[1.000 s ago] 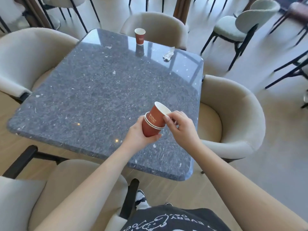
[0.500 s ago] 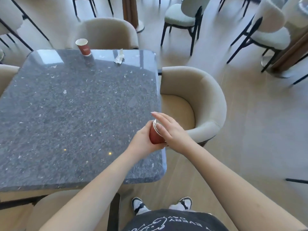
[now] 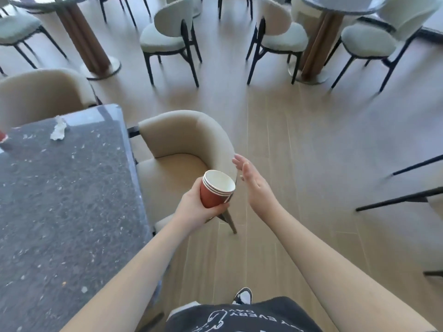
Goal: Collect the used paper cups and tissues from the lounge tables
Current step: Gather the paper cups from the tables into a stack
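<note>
My left hand (image 3: 195,208) grips a stack of red paper cups (image 3: 215,189), nested with white rims showing, held tilted over the floor beside the dark stone table (image 3: 67,200). My right hand (image 3: 254,182) hovers just right of the stack, fingers straight, touching nothing. A crumpled white tissue (image 3: 58,129) lies near the table's far right corner. At the left frame edge a sliver of another red cup (image 3: 2,137) stands on the table, mostly cut off.
A beige tub chair (image 3: 182,140) stands right of the table, close behind the cups; another beige chair (image 3: 40,94) sits at the far side. Pale chairs with black legs (image 3: 172,37) and two round pedestal tables (image 3: 335,8) fill the back. Wooden floor lies to the right.
My right hand has let go of the cup stack and opened beside it. My view has swung right, so the table, tissue and far cup slid left.
</note>
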`<state>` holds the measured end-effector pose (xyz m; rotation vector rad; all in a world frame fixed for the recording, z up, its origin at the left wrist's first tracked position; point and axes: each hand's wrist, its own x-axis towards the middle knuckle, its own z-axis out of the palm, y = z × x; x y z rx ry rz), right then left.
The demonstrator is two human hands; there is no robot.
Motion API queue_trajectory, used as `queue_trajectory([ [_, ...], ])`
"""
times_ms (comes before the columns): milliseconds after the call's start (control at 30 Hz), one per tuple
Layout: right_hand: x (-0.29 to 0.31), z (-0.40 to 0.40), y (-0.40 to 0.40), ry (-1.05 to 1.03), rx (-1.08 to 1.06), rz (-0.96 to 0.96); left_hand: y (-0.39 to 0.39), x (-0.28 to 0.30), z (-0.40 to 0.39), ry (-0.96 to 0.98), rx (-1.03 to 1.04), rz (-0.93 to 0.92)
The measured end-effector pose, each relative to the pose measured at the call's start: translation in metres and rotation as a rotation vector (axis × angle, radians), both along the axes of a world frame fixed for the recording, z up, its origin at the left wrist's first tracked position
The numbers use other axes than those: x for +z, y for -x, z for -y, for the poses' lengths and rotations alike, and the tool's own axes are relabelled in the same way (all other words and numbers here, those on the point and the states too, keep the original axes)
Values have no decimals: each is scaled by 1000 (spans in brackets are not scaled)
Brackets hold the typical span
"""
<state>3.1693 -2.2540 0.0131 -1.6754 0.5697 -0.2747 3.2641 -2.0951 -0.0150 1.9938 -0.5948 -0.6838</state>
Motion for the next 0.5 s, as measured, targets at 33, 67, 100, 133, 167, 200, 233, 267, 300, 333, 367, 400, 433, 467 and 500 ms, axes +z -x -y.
queue_trajectory([
  [33, -1, 16, 7, -8, -44, 4, 1, 0, 14, 0, -21, -1],
  [67, -3, 30, 13, -16, -80, 7, 1, 0, 27, 2, -38, -2],
  [100, -5, 42, 18, -29, -107, 9, 1, 0, 39, 5, -53, -2],
  [133, -8, 52, 22, -45, -128, 12, 0, 0, 50, 9, -66, -1],
  [167, -10, 60, 24, -60, -146, 11, -2, -1, 60, 12, -78, -1],
  [200, -13, 67, 24, -73, -162, 9, -5, -3, 69, 15, -89, -3],
  [233, -16, 74, 23, -86, -175, 9, -9, -5, 79, 24, -100, -7],
  [267, -18, 81, 21, -97, -190, 9, -15, -6, 89, 30, -110, -10],
  [300, -20, 87, 17, -101, -203, 9, -21, -8, 99, 28, -121, -9],
  [333, -21, 94, 13, -98, -209, 9, -28, -8, 110, 24, -133, -3],
  [367, -22, 102, 8, -95, -212, 7, -37, -9, 122, 26, -145, 1],
  [400, -22, 109, 4, -97, -217, 3, -45, -10, 133, 31, -154, -1],
  [433, -22, 118, -1, -96, -229, -3, -53, -10, 145, 32, -161, -8],
  [467, -21, 127, -6, -91, -245, -8, -61, -9, 157, 30, -164, -10],
  [500, -19, 136, -12, -82, -257, -10, -69, -8, 168, 28, -167, -4],
])
